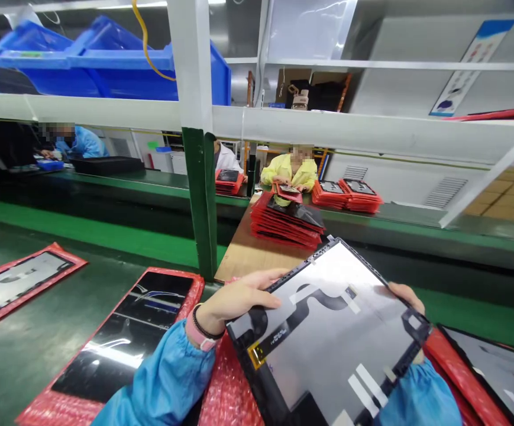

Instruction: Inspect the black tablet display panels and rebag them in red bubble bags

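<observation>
Between my two hands I hold up a tablet display panel [319, 337], its silvery back facing me, with a dark flex cable, an amber patch and white tape strips on it. My left hand [243, 296] grips its upper left edge, thumb on top. At the right edge, my right hand [410, 299] is closed around the frame, most of its fingers hidden behind the panel. Below lies red bubble wrap [230, 384]. To the left, a glossy black panel [128, 331] rests on red wrap.
Another panel [21, 281] lies in red wrap at far left; more panels [496, 367] lie at right. A wrapped stack [283, 225] stands on a wooden board [243, 254]. A green post [200, 201] rises ahead. Blue bins [106, 65] sit overhead. Co-workers sit beyond.
</observation>
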Motion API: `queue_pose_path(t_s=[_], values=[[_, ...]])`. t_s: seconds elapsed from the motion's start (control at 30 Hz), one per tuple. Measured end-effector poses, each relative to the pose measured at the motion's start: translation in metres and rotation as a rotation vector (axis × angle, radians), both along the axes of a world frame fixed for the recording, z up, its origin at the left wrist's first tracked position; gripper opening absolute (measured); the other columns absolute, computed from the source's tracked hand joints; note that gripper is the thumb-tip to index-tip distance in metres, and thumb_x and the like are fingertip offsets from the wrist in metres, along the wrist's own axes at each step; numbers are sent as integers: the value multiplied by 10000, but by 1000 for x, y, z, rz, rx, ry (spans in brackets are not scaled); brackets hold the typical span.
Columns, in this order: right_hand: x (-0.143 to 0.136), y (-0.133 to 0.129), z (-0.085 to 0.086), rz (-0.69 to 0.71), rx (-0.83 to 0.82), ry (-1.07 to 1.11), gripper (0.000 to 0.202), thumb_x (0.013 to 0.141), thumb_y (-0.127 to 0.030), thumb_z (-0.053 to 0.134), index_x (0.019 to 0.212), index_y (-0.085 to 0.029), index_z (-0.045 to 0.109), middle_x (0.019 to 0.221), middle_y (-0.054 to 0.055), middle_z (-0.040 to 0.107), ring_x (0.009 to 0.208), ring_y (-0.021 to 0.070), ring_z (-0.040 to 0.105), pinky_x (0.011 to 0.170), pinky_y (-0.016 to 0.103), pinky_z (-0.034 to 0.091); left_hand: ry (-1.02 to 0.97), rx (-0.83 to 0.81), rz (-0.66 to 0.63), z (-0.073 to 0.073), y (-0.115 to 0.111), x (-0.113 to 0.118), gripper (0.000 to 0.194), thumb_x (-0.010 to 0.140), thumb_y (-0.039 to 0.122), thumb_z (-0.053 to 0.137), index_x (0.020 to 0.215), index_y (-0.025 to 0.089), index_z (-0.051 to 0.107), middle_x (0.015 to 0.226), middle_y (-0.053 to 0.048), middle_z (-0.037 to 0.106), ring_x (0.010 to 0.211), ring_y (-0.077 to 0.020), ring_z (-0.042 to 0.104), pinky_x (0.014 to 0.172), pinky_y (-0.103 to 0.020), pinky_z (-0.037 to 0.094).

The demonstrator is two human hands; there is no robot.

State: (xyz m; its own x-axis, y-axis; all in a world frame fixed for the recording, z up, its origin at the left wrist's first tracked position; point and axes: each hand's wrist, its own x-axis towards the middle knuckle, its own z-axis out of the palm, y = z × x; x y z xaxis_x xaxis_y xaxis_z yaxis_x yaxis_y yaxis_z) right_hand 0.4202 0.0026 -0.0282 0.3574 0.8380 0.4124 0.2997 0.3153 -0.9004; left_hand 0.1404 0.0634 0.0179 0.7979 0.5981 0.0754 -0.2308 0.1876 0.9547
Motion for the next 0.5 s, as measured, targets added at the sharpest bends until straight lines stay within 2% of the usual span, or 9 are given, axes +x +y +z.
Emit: queue_pose_path(t_s=[0.03,0.07,0.17,0.23,0.27,0.33,0.4,0.5], values=[[-5,2,6,12,-39,-48,461,869,-418,330,561,-246,627,512,43,667,561,208,644,494,338,549,-14,1,16,0,1,0,542,683,84,677,1210,199,636,1270,-70,642,1178,-271,572,1006,-358,393],[-10,5,14,57,-66,2,527,892,-442,287,585,-229,658,514,64,678,592,234,666,517,365,557,-39,8,38,-1,2,-1,528,684,84,678,1200,195,641,1257,-70,650,1165,-266,582,1001,-351,400],[-25,5,38,276,-53,524,509,883,-559,346,750,-249,728,701,87,756,765,302,714,648,445,562,-163,40,140,-1,3,-3,481,716,96,675,1185,192,630,1237,-68,660,1142,-246,600,979,-320,428],[-33,-2,48,399,-45,698,445,836,-587,445,929,-262,735,921,88,766,847,300,708,706,457,553,-247,30,216,-1,3,-2,491,744,115,668,1219,200,580,1233,-70,659,1108,-242,623,929,-313,472],[-37,-8,51,448,-63,699,412,819,-547,506,1024,-259,718,1023,94,748,871,291,703,720,448,551,-273,17,249,-1,3,-1,510,752,123,669,1240,207,547,1230,-72,658,1085,-242,635,900,-314,493],[-44,-20,52,523,-106,662,401,787,-373,626,1168,-253,660,1160,99,700,892,256,697,738,401,545,-293,-13,312,-2,3,1,547,758,129,673,1265,222,492,1205,-66,668,1051,-232,651,864,-307,516],[-48,-31,51,547,-138,610,462,783,-203,665,1237,-274,614,1205,84,680,891,210,693,740,338,531,-290,-26,347,-3,4,3,562,762,123,674,1270,229,461,1164,-54,683,1035,-213,656,860,-291,518],[-51,-40,50,516,-134,513,442,834,-180,650,1258,-292,599,1149,72,706,862,176,689,684,271,508,-269,-17,341,-6,2,6,556,772,128,671,1271,226,448,1123,-54,699,998,-210,671,823,-277,531]])
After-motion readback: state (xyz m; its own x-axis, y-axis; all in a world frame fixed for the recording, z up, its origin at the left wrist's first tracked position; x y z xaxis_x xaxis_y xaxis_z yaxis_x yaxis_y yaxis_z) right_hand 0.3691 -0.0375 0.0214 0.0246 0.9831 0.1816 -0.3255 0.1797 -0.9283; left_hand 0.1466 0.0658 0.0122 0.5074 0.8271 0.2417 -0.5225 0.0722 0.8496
